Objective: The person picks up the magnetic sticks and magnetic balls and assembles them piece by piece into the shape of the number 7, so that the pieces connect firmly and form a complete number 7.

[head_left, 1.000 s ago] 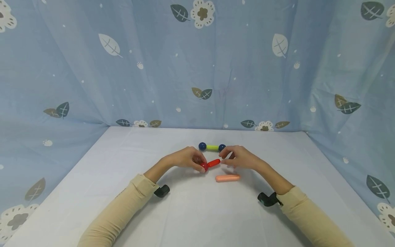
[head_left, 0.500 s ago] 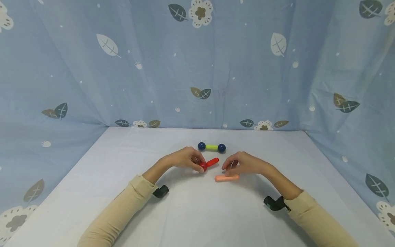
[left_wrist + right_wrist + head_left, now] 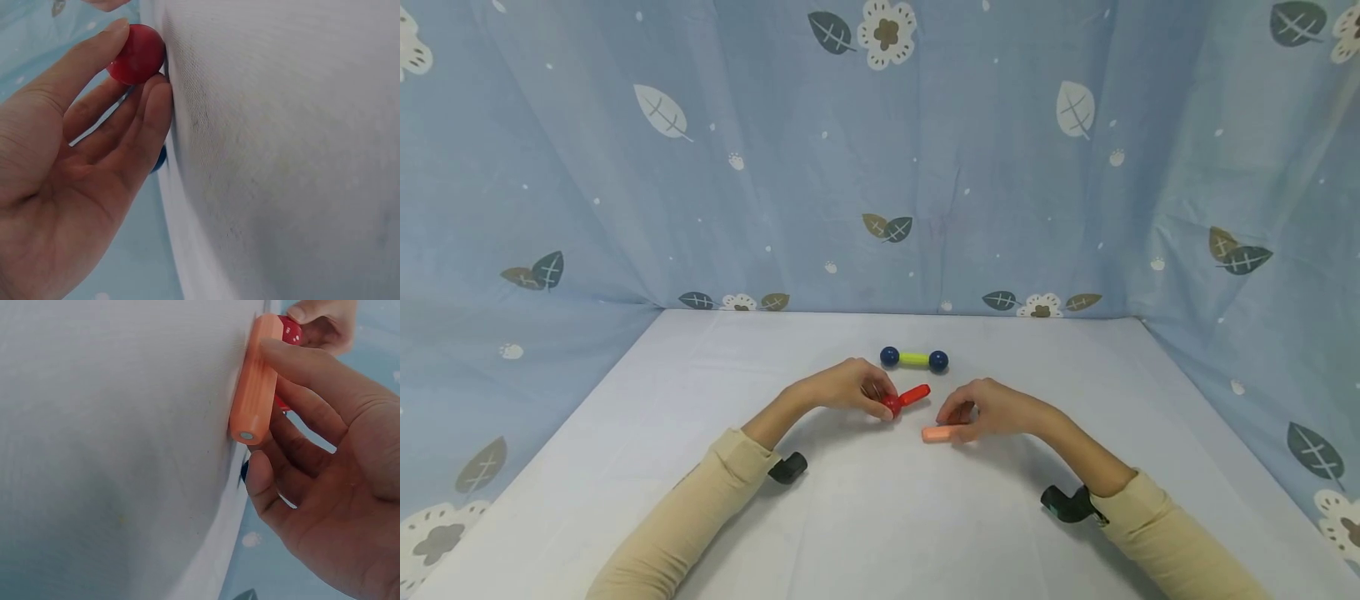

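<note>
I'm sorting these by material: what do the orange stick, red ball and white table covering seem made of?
Orange stick: probably moulded plastic, satin, with lengthwise ridges; the silvery disc in its end looks like metal.
Red ball: smooth and glossy with small highlights; plastic or painted metal, I can't tell which.
White table covering: matte, likely woven cloth, from its fine visible weave.

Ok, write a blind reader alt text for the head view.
A person's left hand holds a red ball with a red rod against it, while the right hand grips an orange rod. Beyond them, a yellow-green rod lies between two dark blue balls on a white table, before a blue patterned curtain.
</note>
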`<act>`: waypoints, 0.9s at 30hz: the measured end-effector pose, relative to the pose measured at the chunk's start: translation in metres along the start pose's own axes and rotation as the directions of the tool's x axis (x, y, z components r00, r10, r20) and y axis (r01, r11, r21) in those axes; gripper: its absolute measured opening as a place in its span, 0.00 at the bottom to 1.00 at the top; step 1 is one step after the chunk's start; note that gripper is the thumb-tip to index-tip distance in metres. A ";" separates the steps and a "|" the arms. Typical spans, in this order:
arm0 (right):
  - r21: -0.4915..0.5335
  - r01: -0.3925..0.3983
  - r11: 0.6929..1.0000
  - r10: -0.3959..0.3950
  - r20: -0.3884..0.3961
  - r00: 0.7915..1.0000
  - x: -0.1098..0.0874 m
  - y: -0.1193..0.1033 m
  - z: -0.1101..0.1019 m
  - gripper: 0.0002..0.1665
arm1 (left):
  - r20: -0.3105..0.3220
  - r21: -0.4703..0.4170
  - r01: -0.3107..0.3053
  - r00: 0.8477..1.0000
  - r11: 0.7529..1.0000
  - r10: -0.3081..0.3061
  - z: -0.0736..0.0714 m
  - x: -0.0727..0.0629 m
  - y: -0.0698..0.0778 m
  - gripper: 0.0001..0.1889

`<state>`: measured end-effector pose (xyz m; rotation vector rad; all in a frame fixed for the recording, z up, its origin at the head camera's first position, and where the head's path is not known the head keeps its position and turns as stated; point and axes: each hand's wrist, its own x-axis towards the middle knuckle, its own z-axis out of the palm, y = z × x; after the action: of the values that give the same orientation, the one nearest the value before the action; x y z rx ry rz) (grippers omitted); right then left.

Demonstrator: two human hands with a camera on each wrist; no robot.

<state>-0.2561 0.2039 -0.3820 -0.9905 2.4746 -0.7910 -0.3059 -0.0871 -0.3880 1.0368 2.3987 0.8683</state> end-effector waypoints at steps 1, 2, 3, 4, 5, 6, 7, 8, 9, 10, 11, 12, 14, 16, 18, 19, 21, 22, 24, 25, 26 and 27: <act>-0.003 -0.002 1.000 0.002 0.002 1.000 0.000 0.000 0.000 0.15 | 0.000 0.000 -0.004 1.000 1.000 0.004 0.000 0.000 0.000 0.15; -0.004 -0.003 1.000 0.003 0.004 1.000 0.000 0.000 0.000 0.15 | 0.000 0.003 -0.006 1.000 1.000 0.006 -0.001 -0.001 0.000 0.15; -0.005 -0.005 1.000 0.005 0.005 1.000 0.000 0.000 0.000 0.15 | 0.000 0.004 -0.008 1.000 1.000 0.008 -0.001 -0.001 0.000 0.15; -0.004 -0.007 1.000 0.007 0.005 1.000 0.000 0.000 0.000 0.14 | -0.002 0.004 -0.012 1.000 1.000 0.012 -0.002 -0.002 0.000 0.15; -0.004 -0.007 1.000 0.007 0.004 1.000 0.000 0.000 0.000 0.14 | -0.004 0.004 -0.015 1.000 1.000 0.015 -0.002 -0.002 0.000 0.15; -0.005 -0.007 1.000 0.007 0.003 1.000 0.000 0.000 0.000 0.14 | -0.007 0.003 -0.019 1.000 1.000 0.019 -0.002 -0.002 -0.001 0.15; -0.005 -0.007 1.000 0.007 0.002 1.000 0.000 0.000 0.000 0.14 | -0.009 0.000 -0.021 1.000 1.000 0.021 -0.003 -0.002 -0.001 0.15; -0.007 -0.005 1.000 0.005 0.001 1.000 -0.001 0.000 -0.001 0.14 | -0.010 0.001 -0.021 1.000 1.000 0.021 -0.003 -0.002 -0.001 0.15; -0.007 -0.005 1.000 0.005 0.000 1.000 -0.001 -0.001 -0.001 0.14 | -0.012 -0.001 -0.023 1.000 1.000 0.023 -0.003 -0.002 -0.002 0.15; -0.010 -0.003 1.000 0.003 -0.001 1.000 -0.001 -0.001 -0.001 0.14 | -0.014 -0.001 -0.027 1.000 1.000 0.027 -0.004 -0.002 -0.002 0.16; -0.013 -0.002 1.000 0.002 0.000 1.000 -0.001 -0.001 -0.001 0.14 | -0.014 -0.003 -0.029 0.999 1.000 0.029 -0.004 -0.002 -0.002 0.16; -0.015 0.000 1.000 0.000 -0.002 1.000 -0.001 0.000 -0.001 0.14 | -0.015 -0.004 -0.031 0.999 1.000 0.031 -0.004 -0.002 -0.002 0.16; -0.019 0.005 1.000 -0.005 -0.005 1.000 -0.002 0.000 -0.001 0.14 | -0.016 -0.002 -0.035 0.999 0.999 0.035 -0.004 -0.003 -0.003 0.17; -0.022 0.014 1.000 -0.014 -0.012 1.000 -0.002 0.000 -0.002 0.14 | -0.017 -0.002 -0.041 0.999 0.999 0.041 -0.004 -0.003 -0.003 0.17; -0.023 0.023 0.999 -0.023 -0.020 1.000 -0.003 0.000 -0.003 0.14 | -0.019 0.000 -0.045 0.999 0.999 0.045 -0.004 -0.003 -0.003 0.17; -0.025 0.024 0.999 -0.024 -0.023 0.999 -0.003 -0.001 -0.004 0.14 | -0.018 0.003 -0.047 0.999 0.999 0.047 -0.004 -0.003 -0.003 0.17; -0.024 0.023 0.999 -0.024 -0.032 0.999 -0.004 -0.002 -0.005 0.14 | -0.018 0.004 -0.049 0.999 0.999 0.049 -0.004 -0.003 -0.004 0.18; -0.024 0.022 0.999 -0.023 -0.036 0.999 -0.005 -0.002 -0.006 0.14 | -0.017 0.005 -0.050 0.999 0.999 0.050 -0.004 -0.004 -0.005 0.18; -0.027 0.021 0.999 -0.022 -0.047 0.999 -0.006 -0.002 -0.008 0.14 | -0.015 0.005 -0.053 0.998 0.999 0.053 -0.004 -0.004 -0.005 0.18; -0.031 0.015 0.999 -0.016 -0.054 0.998 -0.006 -0.002 -0.008 0.14 | -0.015 0.004 -0.053 0.998 0.999 0.053 -0.004 -0.005 -0.005 0.18; -0.034 0.011 0.999 -0.013 -0.060 0.998 -0.006 -0.002 -0.009 0.14 | -0.014 0.002 -0.052 0.999 0.999 0.052 -0.004 -0.005 -0.005 0.18; -0.038 0.006 0.999 -0.009 -0.067 0.998 -0.007 -0.001 -0.010 0.14 | -0.014 0.000 -0.054 0.998 0.999 0.054 -0.005 -0.006 -0.005 0.18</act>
<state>-0.2561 0.2115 -0.3724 -1.0026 2.5530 -0.7947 -0.3073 -0.0956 -0.3872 1.1032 2.3918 0.8967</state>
